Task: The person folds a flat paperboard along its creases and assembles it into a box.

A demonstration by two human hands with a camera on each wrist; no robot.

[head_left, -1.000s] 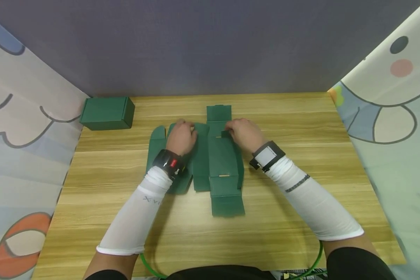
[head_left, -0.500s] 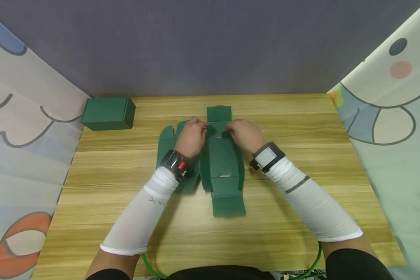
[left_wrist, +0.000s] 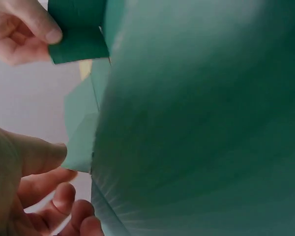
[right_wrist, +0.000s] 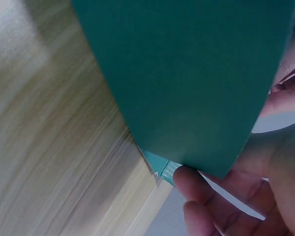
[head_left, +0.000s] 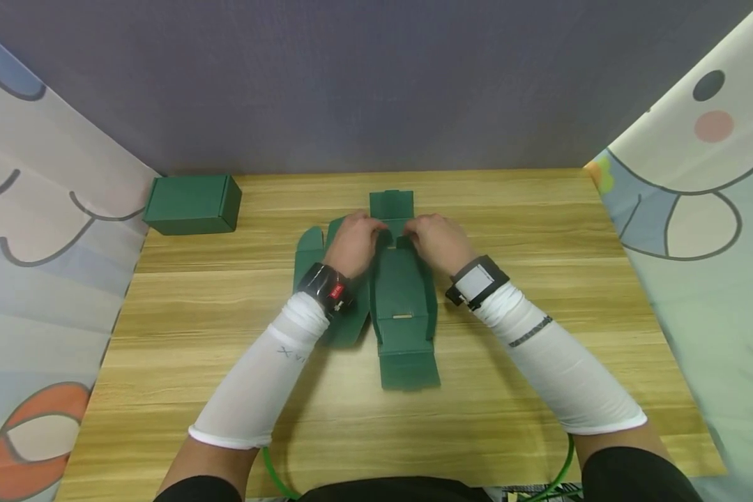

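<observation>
A green cardboard box blank (head_left: 404, 286) lies partly folded on the table, its two long side walls raised. My left hand (head_left: 353, 245) pinches a small corner flap (left_wrist: 81, 147) at the far end of the left wall, between thumb and index finger. At the far right corner my right hand (head_left: 440, 242) pinches the matching flap (left_wrist: 78, 44). In the right wrist view, the right wall (right_wrist: 187, 73) stands up and hides part of the right fingers (right_wrist: 194, 184). The lid part (head_left: 350, 324) slopes beneath my left wrist.
A finished green box (head_left: 191, 202) stands at the table's back left corner. The wooden table (head_left: 539, 223) meets a grey panel (head_left: 376, 84) at the back. Printed cloth walls (head_left: 696, 230) flank both sides. A green cable (head_left: 276, 477) hangs at the front edge.
My left hand has moved right, toward the right hand, raising the left wall and drawing the lid part closer. The right hand has stayed nearly in place.
</observation>
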